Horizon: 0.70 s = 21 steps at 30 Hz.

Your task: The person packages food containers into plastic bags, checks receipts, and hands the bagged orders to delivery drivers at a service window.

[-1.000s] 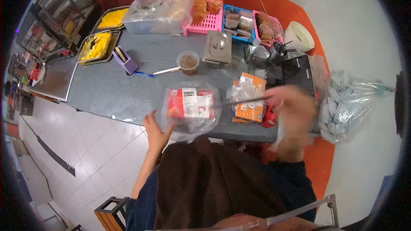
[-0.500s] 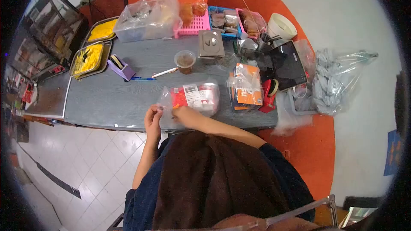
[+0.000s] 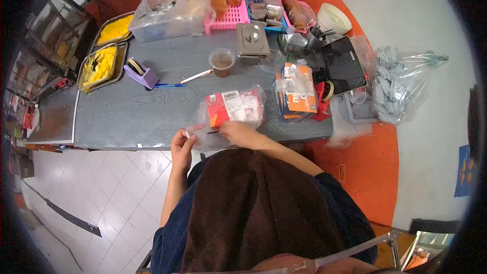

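Note:
A red packet [image 3: 218, 107] with white printed labels lies inside a clear plastic bag [image 3: 203, 139] near the table's front edge. At the bag's left corner, my left hand [image 3: 181, 143] pinches the film between thumb and fingers. My right hand [image 3: 239, 133] is closed at the packet's lower edge, over the bag. A thin dark thing [image 3: 213, 132] juts out left of its fingers; its kind is not clear.
Behind the bag are a white pen [image 3: 197, 76], a blue pen [image 3: 170, 85], a purple tape dispenser [image 3: 144, 77] and a lidded cup [image 3: 221, 63]. To the right stand orange boxes [image 3: 299, 91] and a red tape dispenser [image 3: 322, 102]. Yellow food fills metal trays [image 3: 123, 61] at left.
My right hand has moved right along the bag, and the thin dark thing now shows beside it. The packet sits slightly more tilted. My left hand still pinches the film. The view has shifted slightly.

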Tool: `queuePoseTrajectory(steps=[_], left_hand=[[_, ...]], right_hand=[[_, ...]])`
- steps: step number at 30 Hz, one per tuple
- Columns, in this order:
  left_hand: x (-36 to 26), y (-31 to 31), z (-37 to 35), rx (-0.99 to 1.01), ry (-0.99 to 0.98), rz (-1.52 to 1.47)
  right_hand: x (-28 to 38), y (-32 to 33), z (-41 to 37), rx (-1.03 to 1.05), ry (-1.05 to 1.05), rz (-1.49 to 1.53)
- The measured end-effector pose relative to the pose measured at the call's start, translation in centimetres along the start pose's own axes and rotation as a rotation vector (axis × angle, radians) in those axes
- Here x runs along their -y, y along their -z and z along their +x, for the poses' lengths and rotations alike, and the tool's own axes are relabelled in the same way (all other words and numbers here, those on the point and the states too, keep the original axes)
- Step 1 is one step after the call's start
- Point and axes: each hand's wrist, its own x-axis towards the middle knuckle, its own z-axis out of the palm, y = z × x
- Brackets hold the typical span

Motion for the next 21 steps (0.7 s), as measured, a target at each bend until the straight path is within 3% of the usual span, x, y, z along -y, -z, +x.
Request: queuePoseTrajectory(steps=[3,5,7,9,11,13,15,17,19,21], left_hand=[[-1.1,-0.4,0.6,0.057,0.004,-0.014],[-1.5,-0.5,1.4,0.091,0.055,-0.025],[-2.5,-1.2,2.3,0.100,0.134,0.084],[-3.4,-1.8,3.5,0.113,0.210,0.200],[-4.3,-2.6,5.6,0.147,0.111,0.149],[-6.6,-3.8,6.7,0.185,0.046,0.136],[-10.4,-5.8,6.8,0.194,-0.180,0.169],[-12.5,-6.8,6.3,0.206,-0.323,0.158],[-14.0,-6.8,6.0,0.245,-0.406,0.215],[-14.8,-7.5,4.5,0.193,-0.343,0.410]], right_hand=[[0.5,2.0,-1.5,0.034,0.037,0.006],[1.3,4.9,-2.8,-0.428,-0.043,-0.100],[3.1,7.6,-3.2,-0.743,-0.391,-0.480],[-0.5,7.1,-3.6,-0.640,-0.432,-0.516],[-2.9,8.7,-3.3,-0.555,-0.471,-0.551],[-3.4,12.3,-2.0,-0.283,-0.501,0.236],[-1.5,16.5,-0.8,-0.619,-0.407,0.917],[0.0,19.9,-0.1,-0.686,-0.297,1.001],[0.7,20.4,0.6,-0.685,-0.248,0.826],[0.1,19.2,-0.1,-0.664,-0.132,0.414]])
